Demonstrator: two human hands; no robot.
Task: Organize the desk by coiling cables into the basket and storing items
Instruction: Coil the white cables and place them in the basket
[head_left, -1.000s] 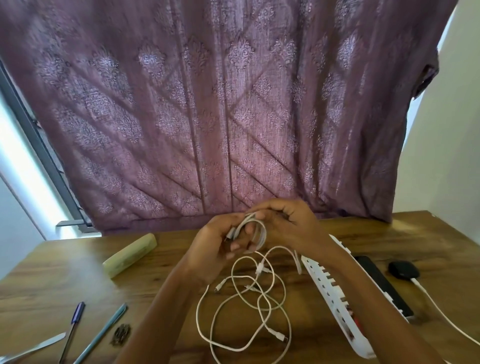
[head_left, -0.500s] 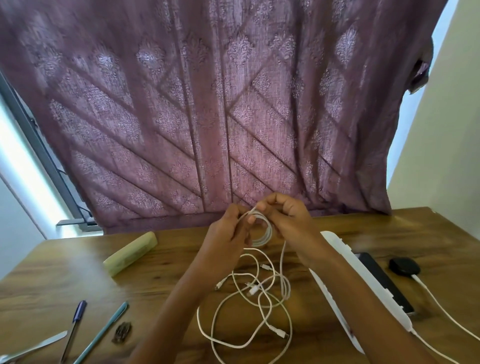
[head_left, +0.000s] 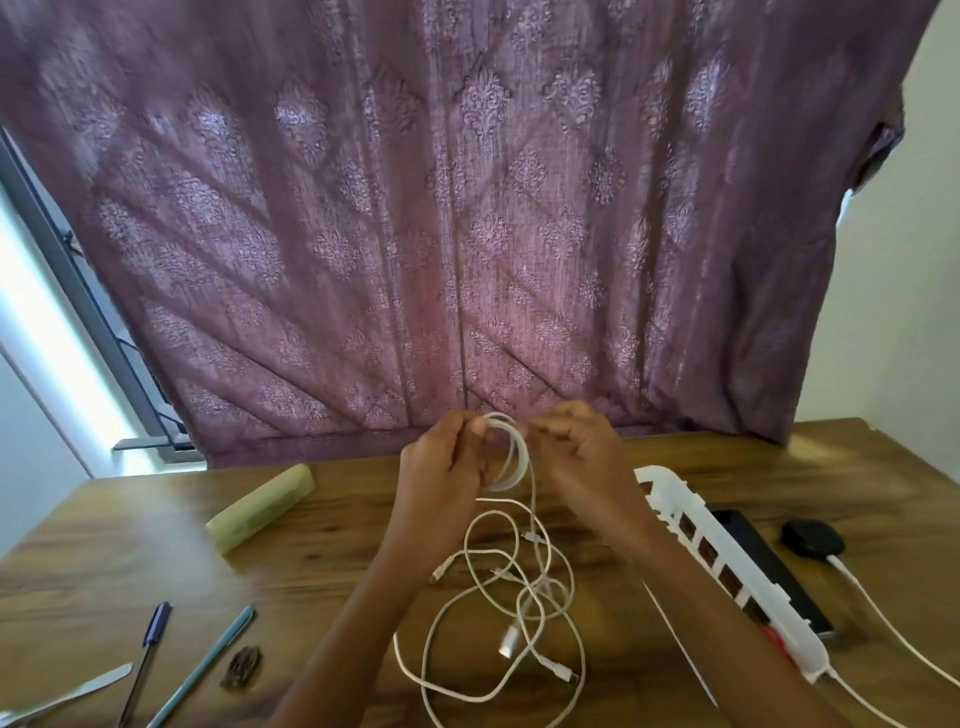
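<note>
A purple curtain (head_left: 467, 234) with a flower print is hung behind a wooden desk (head_left: 337, 545). A bright window is seen at 9 o'clock.

A white cable (head_left: 521, 457) is held up over the middle of the desk, at the far edge. Part of it is wound into a small ring. The ring is gripped by the left hand (head_left: 441, 467), with the fingers curled round its 9 o'clock side. The top of the ring is pinched by the right hand (head_left: 582, 457), which is a bit blurred. The rest of the cable is hung down at 6 o'clock from the ring and is spread in loose, crossed loops on the desk. A silver plug (head_left: 506, 644) is seen among the loops.

A white power strip (head_left: 657, 478) is laid at 4 o'clock from the hands. A black phone (head_left: 769, 561) is laid just beside it, and a round black puck (head_left: 810, 538) is set near the phone.

A long green case (head_left: 260, 506) is laid at 9 o'clock from the hands. Two pens (head_left: 150, 644) and a dark clip (head_left: 241, 667) are laid at 7 o'clock.
</note>
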